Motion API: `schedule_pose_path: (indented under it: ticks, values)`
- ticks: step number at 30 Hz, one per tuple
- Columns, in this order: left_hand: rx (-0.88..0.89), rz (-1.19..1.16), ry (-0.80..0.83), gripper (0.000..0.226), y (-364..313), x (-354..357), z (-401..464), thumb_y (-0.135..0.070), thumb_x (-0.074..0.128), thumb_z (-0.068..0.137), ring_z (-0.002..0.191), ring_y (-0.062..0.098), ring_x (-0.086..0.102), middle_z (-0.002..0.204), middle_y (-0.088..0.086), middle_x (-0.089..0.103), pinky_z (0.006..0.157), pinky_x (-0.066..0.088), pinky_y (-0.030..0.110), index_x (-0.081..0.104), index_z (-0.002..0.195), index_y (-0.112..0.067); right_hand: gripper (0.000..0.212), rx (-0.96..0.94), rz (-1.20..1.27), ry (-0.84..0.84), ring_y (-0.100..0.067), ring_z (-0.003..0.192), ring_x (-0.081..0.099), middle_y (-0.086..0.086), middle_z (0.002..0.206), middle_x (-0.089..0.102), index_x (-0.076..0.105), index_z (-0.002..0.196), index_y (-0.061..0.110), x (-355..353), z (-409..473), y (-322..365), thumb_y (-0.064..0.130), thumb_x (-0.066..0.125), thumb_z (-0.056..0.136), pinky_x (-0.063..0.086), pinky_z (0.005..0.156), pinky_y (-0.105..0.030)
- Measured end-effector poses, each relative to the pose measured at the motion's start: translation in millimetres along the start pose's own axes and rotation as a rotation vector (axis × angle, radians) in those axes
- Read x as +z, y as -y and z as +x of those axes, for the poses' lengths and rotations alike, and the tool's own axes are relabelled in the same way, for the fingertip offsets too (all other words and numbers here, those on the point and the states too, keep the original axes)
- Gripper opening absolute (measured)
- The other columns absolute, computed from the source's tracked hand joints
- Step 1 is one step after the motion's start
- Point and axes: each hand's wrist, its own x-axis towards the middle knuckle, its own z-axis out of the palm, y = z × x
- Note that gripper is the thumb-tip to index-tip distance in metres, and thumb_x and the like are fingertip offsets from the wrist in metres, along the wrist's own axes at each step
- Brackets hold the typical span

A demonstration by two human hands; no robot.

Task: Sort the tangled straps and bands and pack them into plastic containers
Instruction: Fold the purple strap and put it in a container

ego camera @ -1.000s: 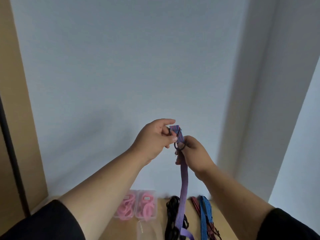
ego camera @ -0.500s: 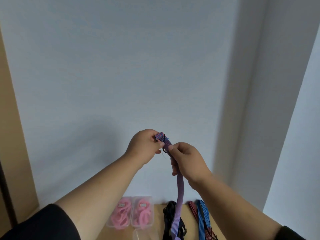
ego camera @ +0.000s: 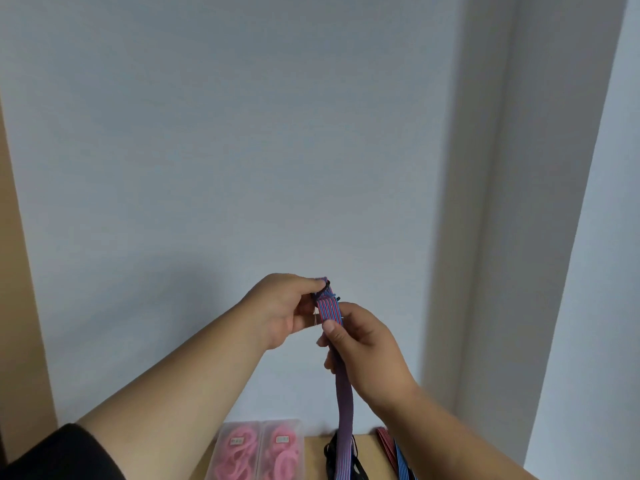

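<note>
Hands up high, so the long striped strap (ego camera: 331, 310) can hang straight and not knot. My left hand (ego camera: 282, 311) pinches its top end. My right hand (ego camera: 365, 348) grips it just below. Its tail drops to the tabletop (ego camera: 313, 455), beside two clear boxes (ego camera: 258, 452) of pink bands, already packed, I think.

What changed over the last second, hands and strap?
Both hands kept hold of the striped strap. The left hand now pinches its top end, the right hand grips just below, and the dark ring is mostly hidden. Pink bands in the containers and the other straps stayed put.
</note>
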Motion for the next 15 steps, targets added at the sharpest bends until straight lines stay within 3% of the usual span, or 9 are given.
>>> schedule_pose_path:
  ticks: [3,6,8,11,15]
  values:
    - [-0.012,0.003,-0.038,0.004,6.4,5.6,-1.8,-0.002,0.062,0.091,0.058,0.022,0.067,0.07,0.012,0.07,0.052,0.054,0.03,0.066,0.092,-0.002,0.014,-0.038,-0.02,-0.043,-0.015,0.062,0.062,-0.003,0.078,0.068,0.069,0.09,0.016,-1.3,3.3,3.4,0.012,0.059,0.099,0.051,0.062,-0.025]
    - [-0.042,0.05,-0.029,0.01,13.1,7.4,-3.0,-0.001,0.061,0.087,0.068,0.027,0.061,0.07,0.016,0.069,0.06,0.057,0.033,0.069,0.084,0.003,0.009,0.002,-0.031,-0.08,-0.018,0.06,0.064,-0.01,0.073,0.068,0.06,0.09,0.012,-3.6,7.0,2.4,0.015,0.065,0.096,0.053,0.063,-0.035]
    - [-0.054,0.056,-0.026,0.011,16.2,8.9,-4.9,0.001,0.06,0.085,0.07,0.026,0.057,0.067,0.015,0.065,0.061,0.058,0.031,0.069,0.08,0.003,0.017,0.016,-0.042,-0.117,-0.02,0.06,0.063,-0.008,0.071,0.066,0.053,0.096,0.017,-4.8,8.7,0.5,0.018,0.069,0.094,0.053,0.065,-0.042]
    - [-0.076,0.061,-0.046,0.013,18.6,12.9,-7.2,0.003,0.057,0.084,0.064,0.024,0.055,0.066,0.012,0.058,0.06,0.057,0.031,0.068,0.078,0.0,0.02,-0.034,-0.18,-0.113,-0.018,0.069,0.066,-0.004,0.076,0.068,0.057,0.106,0.034,-5.5,8.0,-1.6,0.023,0.069,0.094,0.053,0.065,-0.031]
    - [-0.104,0.142,-0.077,0.013,28.2,12.1,-6.7,-0.012,0.062,0.083,0.059,0.017,0.044,0.076,0.006,0.052,0.07,0.06,0.034,0.075,0.084,-0.011,0.013,-0.128,-0.214,-0.135,0.0,0.069,0.059,0.015,0.077,0.069,0.071,0.099,0.028,-6.6,7.2,-3.5,0.019,0.063,0.098,0.043,0.064,-0.013]
